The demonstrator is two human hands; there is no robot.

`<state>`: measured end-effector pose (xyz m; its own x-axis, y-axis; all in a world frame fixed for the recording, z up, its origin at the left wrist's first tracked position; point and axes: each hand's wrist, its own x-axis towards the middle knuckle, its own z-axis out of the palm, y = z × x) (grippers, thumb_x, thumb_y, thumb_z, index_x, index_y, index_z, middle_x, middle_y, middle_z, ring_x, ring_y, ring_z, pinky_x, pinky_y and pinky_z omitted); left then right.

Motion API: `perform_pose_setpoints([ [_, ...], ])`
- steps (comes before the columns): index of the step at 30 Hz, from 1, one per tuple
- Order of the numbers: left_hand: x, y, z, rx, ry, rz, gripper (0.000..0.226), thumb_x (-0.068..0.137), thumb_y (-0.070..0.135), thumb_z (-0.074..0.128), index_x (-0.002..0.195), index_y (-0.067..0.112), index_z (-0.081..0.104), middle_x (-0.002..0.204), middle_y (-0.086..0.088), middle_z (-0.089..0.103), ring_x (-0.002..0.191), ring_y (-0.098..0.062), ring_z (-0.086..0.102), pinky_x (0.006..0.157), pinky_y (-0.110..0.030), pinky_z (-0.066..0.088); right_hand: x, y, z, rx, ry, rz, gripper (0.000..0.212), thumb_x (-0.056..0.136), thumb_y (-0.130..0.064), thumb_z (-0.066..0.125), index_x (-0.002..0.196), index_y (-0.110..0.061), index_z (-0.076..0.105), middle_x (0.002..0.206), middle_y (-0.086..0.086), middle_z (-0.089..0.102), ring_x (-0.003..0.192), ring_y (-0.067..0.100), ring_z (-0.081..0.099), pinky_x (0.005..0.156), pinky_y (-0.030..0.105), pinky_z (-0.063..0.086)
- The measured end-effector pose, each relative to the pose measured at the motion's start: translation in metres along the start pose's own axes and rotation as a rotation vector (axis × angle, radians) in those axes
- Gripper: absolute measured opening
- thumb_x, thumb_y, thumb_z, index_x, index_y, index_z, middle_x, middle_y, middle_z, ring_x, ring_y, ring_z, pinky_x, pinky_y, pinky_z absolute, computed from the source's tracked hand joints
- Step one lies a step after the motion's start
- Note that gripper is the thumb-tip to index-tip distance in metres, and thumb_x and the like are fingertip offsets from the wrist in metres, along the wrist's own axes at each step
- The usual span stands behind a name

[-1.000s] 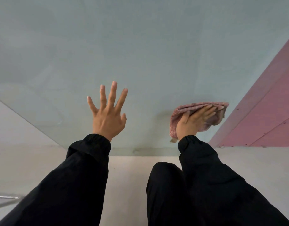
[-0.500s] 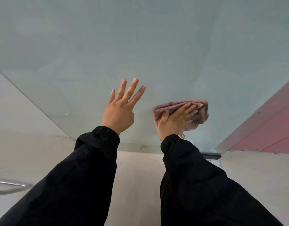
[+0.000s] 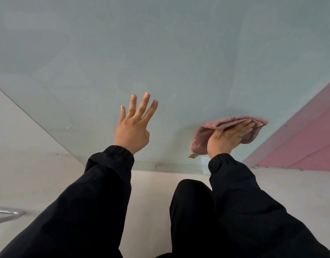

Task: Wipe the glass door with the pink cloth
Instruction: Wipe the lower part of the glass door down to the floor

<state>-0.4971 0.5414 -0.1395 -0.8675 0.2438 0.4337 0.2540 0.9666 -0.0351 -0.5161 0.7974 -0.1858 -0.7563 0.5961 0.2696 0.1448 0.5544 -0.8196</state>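
The frosted glass door [image 3: 160, 53] fills the upper part of the head view, its bottom edge just above the floor. My right hand [image 3: 227, 138] presses the folded pink cloth [image 3: 203, 135] flat against the lower right of the glass, fingers spread over it. A small tag hangs from the cloth's lower corner. My left hand [image 3: 134, 127] is held up near the glass to the left of the cloth, fingers apart and holding nothing; I cannot tell if it touches the glass.
A pink wall panel [image 3: 305, 142] borders the glass on the right. A pale floor [image 3: 30, 174] lies below. A metal bar [image 3: 5, 213] shows at the left edge. My knee in black trousers [image 3: 190, 211] is close under the door.
My right hand has slid the cloth back to the right along the low part of the glass, after going left. The left hand stayed raised and open.
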Motion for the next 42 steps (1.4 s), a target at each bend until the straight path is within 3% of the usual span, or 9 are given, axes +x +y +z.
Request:
perform_pose_setpoints([
  [4,0.002,-0.001,0.005,-0.015,0.017,0.004,0.101,0.067,-0.003,0.059,0.153,0.026,0.014,0.161,0.001,0.005,0.144,-0.041,0.012,0.105,-0.063,0.032,-0.012,-0.014,0.020,0.032,0.040,-0.004,0.080,0.093,-0.042,0.017,0.146,0.014,-0.001,0.155,0.035,-0.003,0.145,0.048,-0.001,0.119,0.053,0.006],
  [9,0.002,-0.006,0.008,-0.011,0.012,0.018,0.103,0.068,-0.005,0.058,0.154,0.026,0.011,0.161,0.002,0.004,0.144,-0.041,0.013,0.105,-0.062,0.032,-0.039,-0.028,0.051,-0.091,0.030,-0.210,0.077,0.095,-0.034,0.029,0.143,0.021,0.006,0.149,0.043,0.005,0.141,0.054,0.005,0.116,0.032,-0.020],
  [14,-0.011,-0.008,0.012,-0.217,-0.021,-0.031,0.102,0.071,-0.001,0.055,0.154,0.032,0.006,0.159,0.011,-0.011,0.148,-0.032,0.000,0.114,-0.055,0.020,-0.049,-0.016,0.067,-0.233,-0.026,-0.417,0.080,0.095,-0.041,0.031,0.142,0.019,0.005,0.146,0.046,0.013,0.135,0.061,0.010,0.116,0.052,-0.007],
  [20,-0.056,-0.014,0.031,-0.944,0.055,-0.869,0.100,0.083,0.003,0.058,0.153,0.037,-0.005,0.160,0.012,-0.014,0.148,-0.011,0.006,0.109,-0.027,0.026,-0.046,0.000,0.064,-0.332,-0.108,-0.481,0.074,0.098,-0.047,0.028,0.142,0.010,0.011,0.141,0.048,0.025,0.129,0.066,0.024,0.104,0.072,0.018],
  [23,-0.061,-0.018,0.047,-1.545,0.070,-1.392,0.086,0.094,0.027,0.059,0.152,0.043,-0.002,0.160,0.011,0.010,0.146,-0.019,0.019,0.114,-0.044,0.027,-0.043,0.004,0.063,-0.427,-0.163,-0.497,0.078,0.092,-0.041,0.045,0.141,0.010,0.014,0.140,0.047,0.027,0.127,0.067,0.027,0.101,0.074,0.020],
  [25,-0.064,-0.024,0.058,-1.824,0.061,-1.525,0.075,0.096,0.042,0.054,0.151,0.046,0.003,0.158,0.011,0.017,0.144,-0.026,0.024,0.110,-0.052,0.033,-0.041,0.006,0.063,-0.491,-0.219,-0.543,0.077,0.090,-0.040,0.047,0.140,0.010,0.018,0.139,0.045,0.031,0.124,0.067,0.031,0.098,0.076,0.022],
  [31,-0.065,-0.025,0.080,-2.038,0.122,-1.502,0.070,0.097,0.047,0.050,0.154,0.036,0.012,0.160,0.012,0.010,0.143,-0.021,0.029,0.113,-0.045,0.030,-0.041,0.015,0.069,-0.656,-0.260,-0.808,0.068,0.086,-0.032,0.054,0.137,0.005,0.028,0.141,0.030,0.022,0.118,0.065,0.041,0.087,0.082,0.025],
  [37,-0.078,-0.039,0.091,-2.123,0.103,-1.489,0.064,0.095,0.050,0.043,0.152,0.031,0.023,0.159,0.012,0.018,0.148,-0.018,0.014,0.118,-0.046,0.017,-0.053,0.000,0.089,-0.784,-0.254,-1.194,0.098,0.066,-0.021,0.081,0.146,-0.015,0.024,0.148,0.007,0.024,0.129,0.038,0.025,0.093,0.076,0.031],
  [42,-0.088,-0.044,0.092,-2.238,0.147,-1.441,0.061,0.096,0.060,0.034,0.150,0.033,0.029,0.160,0.008,0.017,0.149,-0.021,0.010,0.119,-0.048,0.014,-0.074,-0.038,0.122,-0.918,-0.260,-1.420,0.103,0.078,-0.018,0.066,0.152,-0.028,-0.005,0.160,-0.013,-0.008,0.143,0.022,-0.004,0.108,0.056,-0.020],
])
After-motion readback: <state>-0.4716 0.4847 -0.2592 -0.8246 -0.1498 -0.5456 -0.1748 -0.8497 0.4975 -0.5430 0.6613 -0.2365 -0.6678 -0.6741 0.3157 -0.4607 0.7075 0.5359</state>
